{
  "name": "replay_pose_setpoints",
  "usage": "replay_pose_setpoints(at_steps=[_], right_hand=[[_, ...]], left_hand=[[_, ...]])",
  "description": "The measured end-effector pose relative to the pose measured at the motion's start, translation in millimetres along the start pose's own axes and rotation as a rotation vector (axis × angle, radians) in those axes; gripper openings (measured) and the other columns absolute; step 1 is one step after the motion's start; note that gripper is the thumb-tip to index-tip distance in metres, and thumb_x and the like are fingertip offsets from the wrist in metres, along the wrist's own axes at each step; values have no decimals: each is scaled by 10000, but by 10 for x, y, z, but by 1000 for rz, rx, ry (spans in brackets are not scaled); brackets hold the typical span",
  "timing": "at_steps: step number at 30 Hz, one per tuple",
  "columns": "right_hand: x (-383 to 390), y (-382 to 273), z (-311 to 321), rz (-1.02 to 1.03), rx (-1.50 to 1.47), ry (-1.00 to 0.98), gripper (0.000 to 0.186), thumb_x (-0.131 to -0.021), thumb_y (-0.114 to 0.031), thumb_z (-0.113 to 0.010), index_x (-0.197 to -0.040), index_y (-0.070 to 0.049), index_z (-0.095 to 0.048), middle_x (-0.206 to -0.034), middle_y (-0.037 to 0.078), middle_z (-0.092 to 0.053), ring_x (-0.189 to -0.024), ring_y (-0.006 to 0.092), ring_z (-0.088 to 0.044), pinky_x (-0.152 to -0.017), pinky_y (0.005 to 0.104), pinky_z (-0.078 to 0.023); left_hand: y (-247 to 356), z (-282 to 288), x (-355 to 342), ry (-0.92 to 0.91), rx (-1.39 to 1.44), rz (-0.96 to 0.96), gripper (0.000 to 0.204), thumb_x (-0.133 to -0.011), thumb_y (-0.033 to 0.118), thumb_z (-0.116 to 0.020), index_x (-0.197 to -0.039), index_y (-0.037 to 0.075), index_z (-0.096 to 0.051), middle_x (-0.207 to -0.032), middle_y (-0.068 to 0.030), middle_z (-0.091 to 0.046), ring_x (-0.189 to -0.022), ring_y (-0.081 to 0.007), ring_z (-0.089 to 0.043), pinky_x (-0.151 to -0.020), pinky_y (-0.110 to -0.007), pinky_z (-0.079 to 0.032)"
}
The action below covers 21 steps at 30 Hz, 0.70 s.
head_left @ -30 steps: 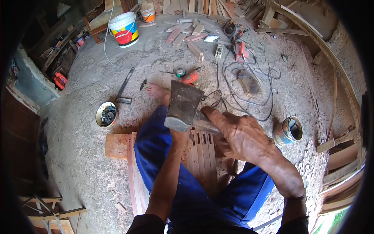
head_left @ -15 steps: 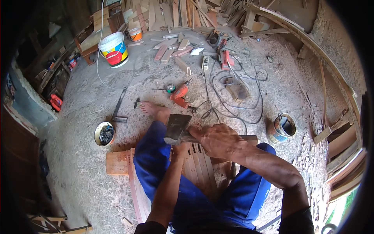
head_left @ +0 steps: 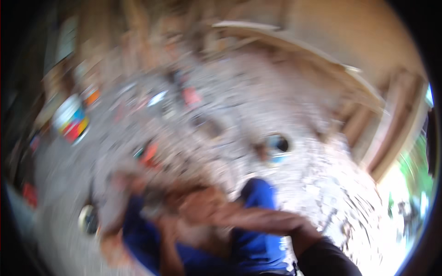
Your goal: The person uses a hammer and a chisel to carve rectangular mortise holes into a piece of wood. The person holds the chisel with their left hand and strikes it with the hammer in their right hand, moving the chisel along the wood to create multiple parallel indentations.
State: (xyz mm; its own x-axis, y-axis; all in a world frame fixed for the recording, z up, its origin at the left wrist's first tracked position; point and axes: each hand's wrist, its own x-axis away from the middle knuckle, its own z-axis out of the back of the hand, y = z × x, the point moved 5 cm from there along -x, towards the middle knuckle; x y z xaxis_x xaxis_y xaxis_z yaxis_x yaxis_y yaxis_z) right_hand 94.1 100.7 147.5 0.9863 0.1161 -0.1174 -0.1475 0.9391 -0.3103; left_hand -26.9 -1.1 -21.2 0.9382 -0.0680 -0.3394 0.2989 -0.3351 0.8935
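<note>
Motion smears the whole head view. My right hand (head_left: 202,206) is closed in front of me between my knees, its arm crossing from the right. A dark smear (head_left: 155,202) beside its fingers matches the hatchet that it gripped by the handle a moment ago; the blade's outline is lost. My left forearm (head_left: 169,239) rises from the lower edge toward that smear. The fingers of my left hand (head_left: 165,221) are too blurred to read. Below the hands, wooden pieces between my blue-trousered legs are mostly hidden.
A red drill (head_left: 149,155) lies ahead on the floor. Round containers stand at right (head_left: 277,146) and left (head_left: 89,220). A colourful bucket (head_left: 72,120) is at far left. Timber (head_left: 391,124) leans along the right wall beside a bright opening.
My view has swung to the right, so the floor items appear farther left. The hatchet, clear before above the wooden pieces, is now smeared. My right hand stays near it.
</note>
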Motion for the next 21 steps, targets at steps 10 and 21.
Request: replay_pose_setpoints(at_steps=[10,21], right_hand=[[763,643,-727,-345,-1037,201,626,-926,-260,-638,-1445,-97,-329,-900,121,-634,-714,253,-659,-624,379,-558],[1062,847,-1130,-447,-1543,281,706,-952,-312,-624,-1507,-103,-242,-926,81,-602,-740,179,-641,-644,331,-560]], left_hand=[[341,-7,-206,-23,-197,-16,219,-885,200,-758,-856,-4,-682,-720,-101,-639,-561,-191,-518,-546,-335,-459],[524,53,-242,-133,-152,-88,348,-938,229,-707,-705,41,-529,-542,-45,-450,-440,-155,-376,-445,-331,-391]])
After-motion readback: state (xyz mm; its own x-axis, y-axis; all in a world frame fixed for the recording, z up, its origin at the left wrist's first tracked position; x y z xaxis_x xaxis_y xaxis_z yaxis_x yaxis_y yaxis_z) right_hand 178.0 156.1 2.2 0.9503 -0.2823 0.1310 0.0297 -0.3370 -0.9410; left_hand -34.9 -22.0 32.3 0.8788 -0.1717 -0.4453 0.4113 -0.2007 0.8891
